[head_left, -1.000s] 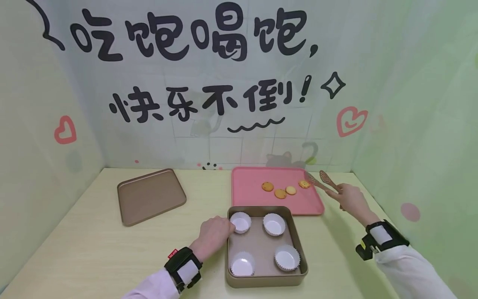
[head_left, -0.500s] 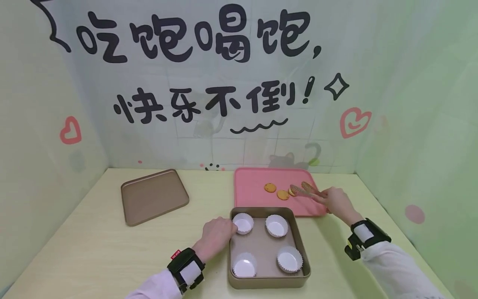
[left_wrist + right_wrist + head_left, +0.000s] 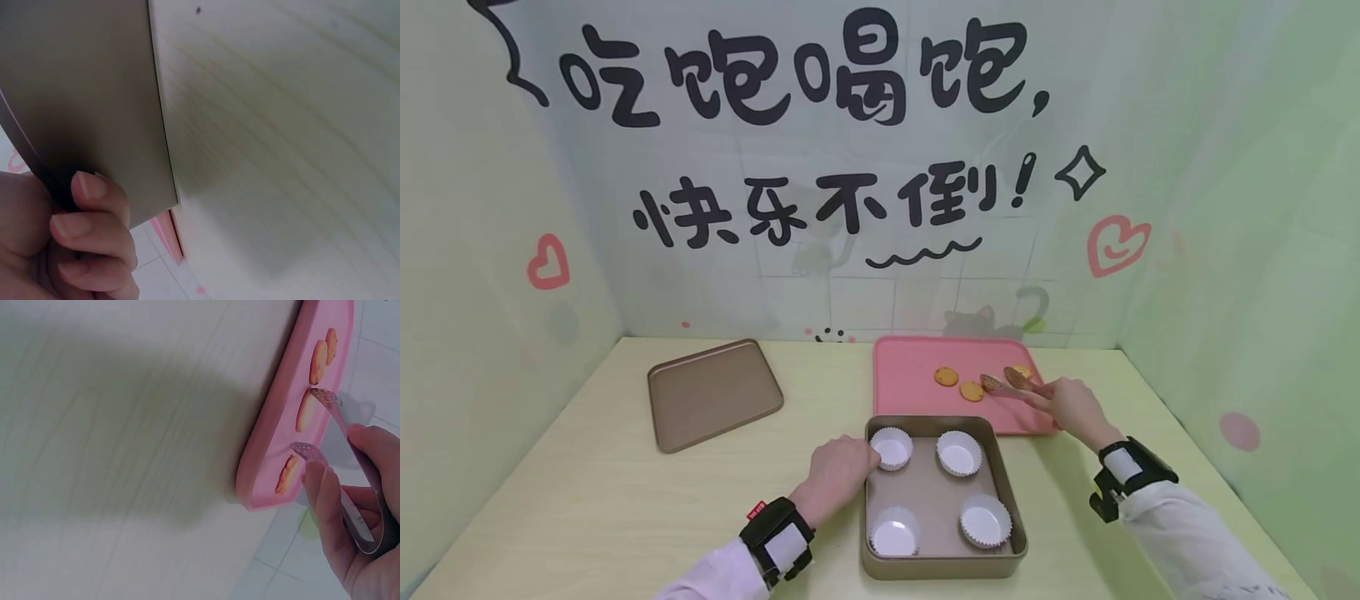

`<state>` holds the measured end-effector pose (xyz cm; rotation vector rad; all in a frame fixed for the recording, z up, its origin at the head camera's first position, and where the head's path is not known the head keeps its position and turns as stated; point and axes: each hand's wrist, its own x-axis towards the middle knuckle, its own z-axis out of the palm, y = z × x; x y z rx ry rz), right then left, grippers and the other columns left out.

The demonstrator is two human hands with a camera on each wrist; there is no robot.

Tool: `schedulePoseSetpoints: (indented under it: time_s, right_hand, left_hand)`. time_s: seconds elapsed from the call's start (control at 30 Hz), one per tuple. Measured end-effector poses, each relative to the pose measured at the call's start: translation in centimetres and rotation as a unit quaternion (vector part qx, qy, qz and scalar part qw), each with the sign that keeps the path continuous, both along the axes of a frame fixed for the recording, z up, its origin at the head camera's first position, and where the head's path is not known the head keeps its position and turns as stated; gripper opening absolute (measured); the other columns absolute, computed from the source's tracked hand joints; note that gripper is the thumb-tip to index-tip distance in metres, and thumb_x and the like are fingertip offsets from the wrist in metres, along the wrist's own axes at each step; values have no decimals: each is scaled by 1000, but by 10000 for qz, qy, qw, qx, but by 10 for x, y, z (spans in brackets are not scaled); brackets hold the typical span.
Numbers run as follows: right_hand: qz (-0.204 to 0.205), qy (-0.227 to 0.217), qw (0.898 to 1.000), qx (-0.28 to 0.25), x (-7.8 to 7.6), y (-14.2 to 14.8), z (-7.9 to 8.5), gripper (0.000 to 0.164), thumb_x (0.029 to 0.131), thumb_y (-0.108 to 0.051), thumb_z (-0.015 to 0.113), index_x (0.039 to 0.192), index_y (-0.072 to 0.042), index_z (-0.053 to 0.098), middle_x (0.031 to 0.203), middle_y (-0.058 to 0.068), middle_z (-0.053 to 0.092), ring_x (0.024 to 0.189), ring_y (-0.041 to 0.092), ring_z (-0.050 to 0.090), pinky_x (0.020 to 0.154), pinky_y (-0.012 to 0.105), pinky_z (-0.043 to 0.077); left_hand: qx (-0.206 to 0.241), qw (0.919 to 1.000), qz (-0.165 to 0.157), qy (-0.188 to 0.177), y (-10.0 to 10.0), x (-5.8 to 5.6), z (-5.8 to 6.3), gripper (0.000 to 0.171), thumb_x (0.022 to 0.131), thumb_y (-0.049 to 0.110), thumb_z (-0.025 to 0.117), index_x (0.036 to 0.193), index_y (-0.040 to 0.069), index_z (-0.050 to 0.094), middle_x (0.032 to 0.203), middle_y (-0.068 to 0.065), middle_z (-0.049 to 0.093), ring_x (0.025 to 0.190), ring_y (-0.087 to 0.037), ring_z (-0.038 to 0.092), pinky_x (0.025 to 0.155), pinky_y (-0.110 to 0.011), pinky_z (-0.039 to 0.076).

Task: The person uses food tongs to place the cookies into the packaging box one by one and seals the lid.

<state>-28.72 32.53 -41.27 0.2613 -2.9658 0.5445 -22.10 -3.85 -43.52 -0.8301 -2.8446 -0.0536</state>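
My left hand (image 3: pixel 837 471) grips the left rim of a deep brown baking pan (image 3: pixel 928 508), with fingers curled against its outer wall (image 3: pixel 94 106). Several white cupcake liners (image 3: pixel 958 454) sit inside it, near the corners. My right hand (image 3: pixel 1075 410) holds food tongs (image 3: pixel 992 383) over the pink tray (image 3: pixel 902 387). In the right wrist view, the perforated ends of the tongs (image 3: pixel 340 415) are spread apart, one at either side of a smooth oval cookie (image 3: pixel 304 411). Other cookies (image 3: pixel 946 377) lie on the tray, and a scalloped one (image 3: pixel 287 475) is nearest its right end.
A flat brown tray (image 3: pixel 715 396) lies tilted at the back left of the pale wooden table (image 3: pixel 587 492). Directly behind the baking pan is the pink tray. A printed cloth wall (image 3: pixel 790 287) closes off the back, with side curtains left and right.
My right hand has moved left with the tongs, from the tray's right edge to above the cookies. The left hand stays on the baking pan. The head view has shifted slightly.
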Motion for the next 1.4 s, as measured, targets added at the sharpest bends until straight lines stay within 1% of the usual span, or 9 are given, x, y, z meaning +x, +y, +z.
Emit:
schedulePoseSetpoints:
  time_s: [0.27, 0.5, 0.77, 0.87, 1.0, 1.1, 1.23, 1.4]
  right_hand:
    - [32, 73, 10000, 26, -1, -3, 0, 32, 91, -23, 67, 67, -2, 62, 48, -2, 51, 42, 10, 52, 47, 32, 42]
    - [-51, -95, 9999, -42, -1, -3, -2, 23, 91, -20, 68, 76, -2, 66, 53, 2, 56, 42, 9, 51, 47, 29, 40]
    - [54, 40, 9998, -184, -1, 0, -8, 22, 90, -17, 68, 76, 0, 68, 51, 1, 55, 41, 9, 51, 46, 28, 39]
    - [-25, 24, 9995, -300, -1, 1, -10, 23, 91, -17, 68, 75, 1, 67, 51, 1, 55, 41, 9, 51, 45, 28, 39]
    - [-114, 16, 9994, -328, -1, 2, -12, 23, 91, -16, 67, 75, 1, 66, 52, 2, 55, 42, 8, 51, 44, 27, 39]
    - [-93, 14, 9994, -338, 0, 1, -11, 20, 91, -15, 66, 79, 1, 67, 55, 3, 56, 43, 9, 51, 44, 27, 39]
    - [-52, 107, 9991, -412, 2, 0, -8, 19, 92, -16, 66, 86, 2, 70, 56, 5, 57, 44, 11, 51, 45, 29, 39]
    - [119, 526, 9976, -434, 6, -2, 2, 19, 92, -18, 67, 89, 0, 71, 51, 2, 54, 43, 11, 50, 48, 31, 37]
  left_hand:
    - [-14, 10000, 4, 27, 0, 0, 0, 25, 85, 0, 65, 66, 15, 56, 58, 4, 38, 54, -9, 37, 38, -27, 38]
    - [-13, 9999, -65, 95, 0, 0, 0, 25, 84, 0, 65, 66, 15, 57, 59, 3, 40, 55, -9, 39, 38, -27, 39]
    - [-156, 9997, -69, 172, 1, 2, -1, 25, 84, 0, 67, 66, 15, 58, 59, 4, 39, 54, -9, 38, 38, -26, 38]
    - [-181, 9996, -52, 209, 1, 2, -2, 25, 83, -1, 66, 66, 15, 58, 59, 4, 39, 54, -8, 38, 38, -26, 38]
    - [-106, 9997, -36, 222, 1, 2, -2, 26, 83, -1, 66, 65, 16, 56, 58, 4, 38, 54, -8, 38, 38, -26, 38]
    - [-61, 9998, -21, 205, 1, 2, -3, 28, 83, -1, 66, 64, 16, 55, 58, 5, 37, 54, -8, 37, 38, -26, 37]
    - [-87, 9997, -12, 217, 0, 2, -3, 28, 83, -1, 65, 64, 16, 55, 58, 5, 38, 54, -8, 38, 38, -26, 38]
    - [-79, 9998, 1, 208, 0, 1, -3, 28, 84, -1, 65, 64, 16, 55, 58, 5, 37, 55, -8, 38, 38, -26, 38]
